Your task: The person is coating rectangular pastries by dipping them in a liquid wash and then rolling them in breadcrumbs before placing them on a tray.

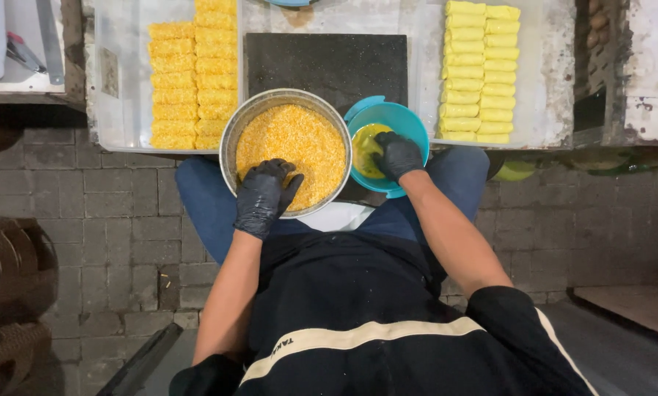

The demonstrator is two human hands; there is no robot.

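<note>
- Step in hand, by my read: coating rolls. Right hand (396,155), black glove, is down in the teal bowl (410,123) of yellow liquid (364,147); fingers curled in the liquid, can't tell if they grip a roll, nothing shows between them.
- Left hand (264,195), also gloved, rests on the near edge of the metal bowl (230,139) of orange-yellow crumbs (292,139); fingers loosely spread on the crumbs, holding nothing visible.
- Both bowls sit on the person's lap (197,191), touching side by side, just below the worktop (549,88) edge.
- Plain pale-yellow rolls (480,72) stacked in 2 columns on the right of the worktop; crumbed rolls (193,73), rougher & deeper yellow, in 2 columns in a clear tray (120,110) on the left.
- Next move likely needs: lift wet piece w/o dripping, drop into crumbs, left hand rolls it; keeping the crumb hand dry seems wise.
- Surface: worn, white-stained worktop, dark slab (325,66) in the middle btwn the 2 stacks.
- Room: grey paving-block floor (109,198), coiled dark object (6,293) at left, wooden board (637,304) low right. Dim light.
</note>
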